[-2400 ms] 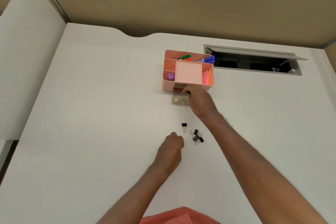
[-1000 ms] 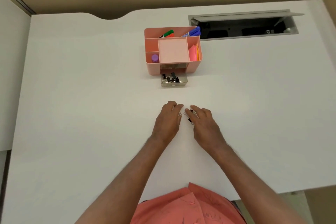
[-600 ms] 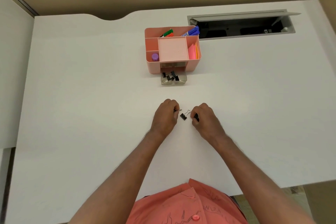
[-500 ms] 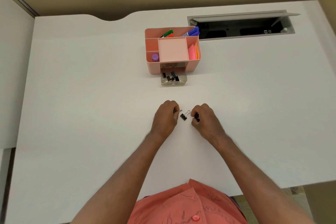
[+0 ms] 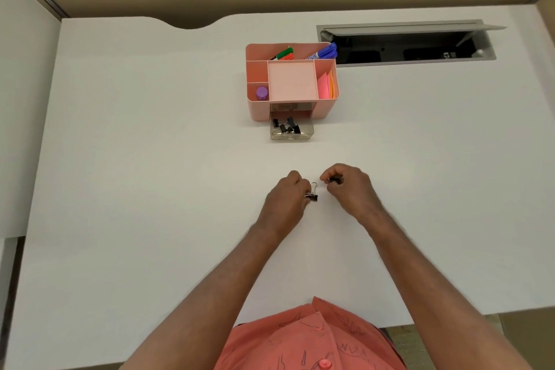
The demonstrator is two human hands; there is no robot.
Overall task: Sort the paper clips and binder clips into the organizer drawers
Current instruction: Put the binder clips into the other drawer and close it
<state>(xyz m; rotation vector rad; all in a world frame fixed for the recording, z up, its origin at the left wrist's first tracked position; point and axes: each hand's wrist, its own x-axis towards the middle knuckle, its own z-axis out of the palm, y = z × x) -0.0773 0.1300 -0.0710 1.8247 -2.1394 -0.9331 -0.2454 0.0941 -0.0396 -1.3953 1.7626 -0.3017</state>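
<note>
A pink desk organizer [image 5: 258,109] stands at mid-table, its clear drawer [image 5: 306,131] pulled out toward me with several black binder clips [image 5: 285,127] inside. Nearer to me, my left hand [image 5: 285,203] is closed with its fingertips on a black binder clip [image 5: 313,193] whose wire handle sticks up. Just to the right, my right hand [image 5: 350,191] pinches another black binder clip [image 5: 335,179] between thumb and fingers, slightly above the table. No paper clips are visible.
The organizer's top compartments hold markers [image 5: 322,52], a purple cap [image 5: 262,93] and sticky notes [image 5: 326,87]. An open grey cable hatch [image 5: 405,42] is set into the table behind it to the right. Beige partitions border the white table [image 5: 135,174].
My right hand left the drawer and came back to the loose clips. Both hands closed on binder clips; the middle clip now sits at my left fingertips, and my right hand has risen slightly.
</note>
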